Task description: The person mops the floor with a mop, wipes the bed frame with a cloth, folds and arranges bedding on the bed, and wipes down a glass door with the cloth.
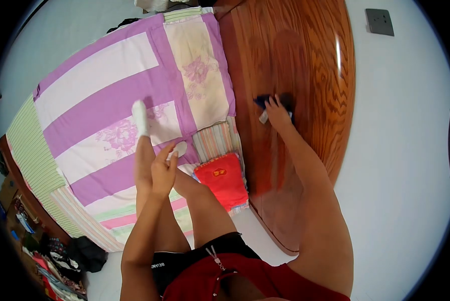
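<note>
My right hand [279, 114] reaches out to the glossy brown wooden headboard [320, 100]. Its fingers press on a dark blue cloth [261, 102] with a pale patch [263, 117]; the hand covers much of it. Above the bed, my left hand [163, 170] has its thumb and index finger apart, with nothing visible between them. Just beyond those fingers shows a white oval [180, 149], which looks like my other socked foot. One foot in a white sock [140, 119] rests on the purple-and-white bedspread [104, 95].
A folded red cloth [225, 180] lies on striped bedding beside the headboard. A cream floral pillow cover [195, 75] lies farther up. Clothes [59, 266] are heaped at lower left. A dark wall socket [379, 22] sits on the white wall.
</note>
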The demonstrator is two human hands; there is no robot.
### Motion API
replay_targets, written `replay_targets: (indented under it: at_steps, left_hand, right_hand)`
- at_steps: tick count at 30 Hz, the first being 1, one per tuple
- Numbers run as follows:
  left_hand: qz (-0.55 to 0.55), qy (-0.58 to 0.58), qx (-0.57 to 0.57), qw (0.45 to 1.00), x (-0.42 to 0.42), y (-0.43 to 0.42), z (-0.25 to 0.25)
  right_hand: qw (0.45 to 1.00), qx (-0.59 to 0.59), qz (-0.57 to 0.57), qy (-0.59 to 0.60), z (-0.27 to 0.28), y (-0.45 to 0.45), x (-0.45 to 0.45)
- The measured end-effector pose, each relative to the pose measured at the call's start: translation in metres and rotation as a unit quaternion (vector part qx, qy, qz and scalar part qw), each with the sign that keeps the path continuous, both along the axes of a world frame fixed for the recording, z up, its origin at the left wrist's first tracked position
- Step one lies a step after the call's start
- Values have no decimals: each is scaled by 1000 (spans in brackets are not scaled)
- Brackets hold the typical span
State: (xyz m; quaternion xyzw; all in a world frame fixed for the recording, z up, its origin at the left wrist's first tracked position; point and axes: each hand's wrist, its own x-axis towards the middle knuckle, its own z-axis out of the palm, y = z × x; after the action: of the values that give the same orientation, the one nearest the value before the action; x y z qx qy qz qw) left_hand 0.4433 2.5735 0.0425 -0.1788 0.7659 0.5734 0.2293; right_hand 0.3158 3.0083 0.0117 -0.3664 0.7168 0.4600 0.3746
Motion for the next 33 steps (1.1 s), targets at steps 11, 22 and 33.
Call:
replay_targets:
  at_steps: [11,22,33]
  left_hand:
    - [-79,12,39,996,-38,43,-51]
    - [-7,-96,13,995,-104,-28,-90]
    - [-1,-115,8,993,-176,-60,-58]
  right_hand:
    - [895,-229,31,380,-16,-57,-305]
    - [870,-326,-228,290,-207,-24,-201]
    - [895,18,-394,-206,-136,3,42]
